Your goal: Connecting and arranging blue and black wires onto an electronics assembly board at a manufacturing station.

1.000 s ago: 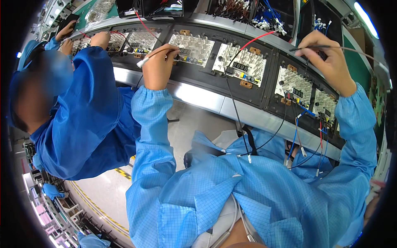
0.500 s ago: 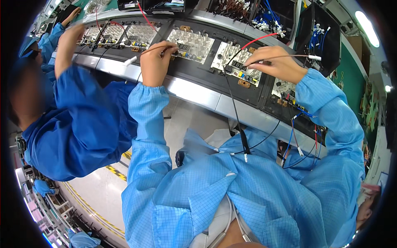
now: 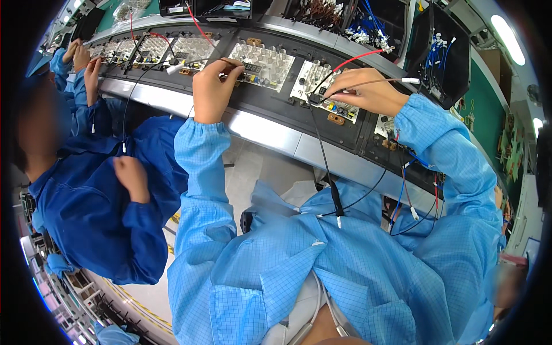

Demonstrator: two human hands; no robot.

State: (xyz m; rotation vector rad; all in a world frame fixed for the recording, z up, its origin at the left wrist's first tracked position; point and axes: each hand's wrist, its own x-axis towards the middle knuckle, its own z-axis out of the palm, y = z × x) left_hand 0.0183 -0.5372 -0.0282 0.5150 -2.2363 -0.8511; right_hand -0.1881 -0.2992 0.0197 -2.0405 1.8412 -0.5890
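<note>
Right hand: we see the right hand (image 3: 371,92) narrowed to a pinch on a brown wire (image 3: 379,82), whose white plug (image 3: 410,80) sticks out behind; its fingertips are at the black socket (image 3: 315,98) of the nearer board (image 3: 306,80).
Left hand: we find the left hand (image 3: 215,89) also pinched narrow on 1 dark wire (image 3: 195,62); a white plug (image 3: 173,69) sticks out to its left, and the fingertips are at the edge of the next board (image 3: 270,60).
Just changed: in 0.5 s the right hand shifts left, and its fingertips come from the digit display to the socket; 1.0 s ago we see it well to the right, above another board.
Meaning: we judge that this brings the brown wire's end up to the socket; whether it is seated, we cannot tell.
Left plug: it sits higher than 0.5 s ago, while the left hand barely moves.
Other wires: we see a red wire (image 3: 359,56) rising from the nearer board and a black wire (image 3: 321,138) hanging down over the metal rail (image 3: 259,129).
Neighbour: the co-worker's hand (image 3: 131,175) is now low, before the dark blue jacket (image 3: 86,207); 0.5 s ago we see no hand there.
</note>
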